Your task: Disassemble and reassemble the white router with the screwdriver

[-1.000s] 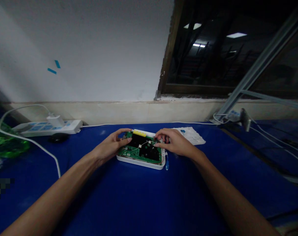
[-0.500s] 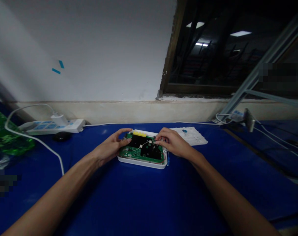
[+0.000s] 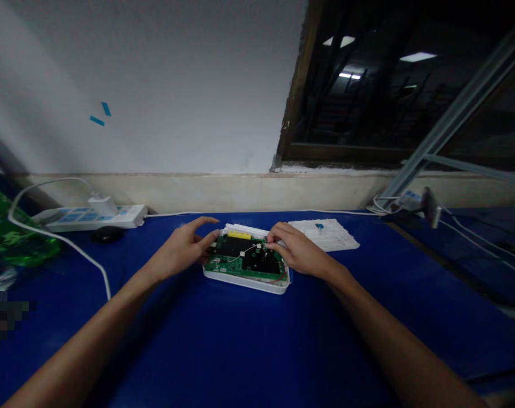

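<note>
A green circuit board point(image 3: 232, 266) with black patches and a yellow block of ports point(image 3: 240, 235) sits in a shallow white plastic case point(image 3: 244, 282) on the blue table. Across the board runs a thin light cable point(image 3: 251, 248) with small white tabs, reaching my right fingertips. My right hand point(image 3: 293, 246) is closed in a pinch over the board's right side, at the end of this cable. At the left end of the case, my left hand point(image 3: 189, 243) has its thumb and index finger apart; its lower fingers are partly hidden beside the case.
A white plastic cover point(image 3: 331, 235) lies behind my right hand. Back left are a power strip point(image 3: 130, 217) with a plugged-in charger, a black mouse point(image 3: 107, 234) and a green plastic package point(image 3: 15, 232). White cables and a metal frame point(image 3: 427, 141) stand at the right.
My left hand has shifted left, its thumb moving off the board toward the edge and its index finger lifting. My right hand stays at the board's right side, still pinching.
</note>
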Available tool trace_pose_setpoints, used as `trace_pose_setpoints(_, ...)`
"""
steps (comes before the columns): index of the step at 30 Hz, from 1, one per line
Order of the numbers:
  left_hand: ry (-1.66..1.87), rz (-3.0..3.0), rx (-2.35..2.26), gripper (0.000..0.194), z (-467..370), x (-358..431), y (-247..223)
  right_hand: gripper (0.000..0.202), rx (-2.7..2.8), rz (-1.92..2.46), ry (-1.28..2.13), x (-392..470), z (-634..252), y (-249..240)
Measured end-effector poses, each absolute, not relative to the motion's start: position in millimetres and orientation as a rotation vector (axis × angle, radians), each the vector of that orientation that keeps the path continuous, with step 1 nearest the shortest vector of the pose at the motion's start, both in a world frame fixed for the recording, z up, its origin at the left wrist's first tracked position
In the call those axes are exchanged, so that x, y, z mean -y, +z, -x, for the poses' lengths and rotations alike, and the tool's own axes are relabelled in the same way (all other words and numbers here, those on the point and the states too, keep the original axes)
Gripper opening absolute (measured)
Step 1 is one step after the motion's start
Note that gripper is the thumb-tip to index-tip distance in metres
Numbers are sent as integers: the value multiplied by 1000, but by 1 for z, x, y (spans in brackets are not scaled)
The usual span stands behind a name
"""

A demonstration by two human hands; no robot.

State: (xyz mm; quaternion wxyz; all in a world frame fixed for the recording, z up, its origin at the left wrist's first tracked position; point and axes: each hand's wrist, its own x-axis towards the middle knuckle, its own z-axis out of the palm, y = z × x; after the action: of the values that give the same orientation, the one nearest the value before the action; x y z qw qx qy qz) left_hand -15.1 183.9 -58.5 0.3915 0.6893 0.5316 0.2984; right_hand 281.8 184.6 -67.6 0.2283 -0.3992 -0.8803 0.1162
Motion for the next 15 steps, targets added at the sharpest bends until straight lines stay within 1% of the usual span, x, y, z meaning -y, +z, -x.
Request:
trace_pose_setpoints(3,769,-2005,-1503,49,19,-182,-52,8,2423,1088,335,-185,-283,-69)
trace_pose_setpoints(5,756,-2225,-1486,51,21,-181,-50,9,2436,1082,325,-185,-283,-69)
trace_pose_setpoints(6,716,-2325,-1408,57,22,-180,-50,9,2445,1078,313,-185,-284,-70)
trace_pose_setpoints(7,645,-2405,-1301,69,24,-180,-52,9,2455,1073,296,-185,-284,-70)
trace_pose_setpoints(9,466,-2489,-1091,100,27,-180,-56,8,2471,1066,263,-184,-283,-70)
trace_pose_setpoints(10,392,-2500,-1027,111,29,-180,-59,8,2475,1064,252,-184,-283,-70)
trace_pose_setpoints(11,350,-2499,-991,116,30,-180,-62,8,2475,1066,246,-184,-283,-70)
trace_pose_setpoints(12,336,-2494,-972,117,30,-181,-64,8,2470,1072,245,-184,-283,-71)
trace_pose_setpoints(15,410,-2484,-956,110,29,-181,-66,9,2455,1092,246,-185,-282,-72)
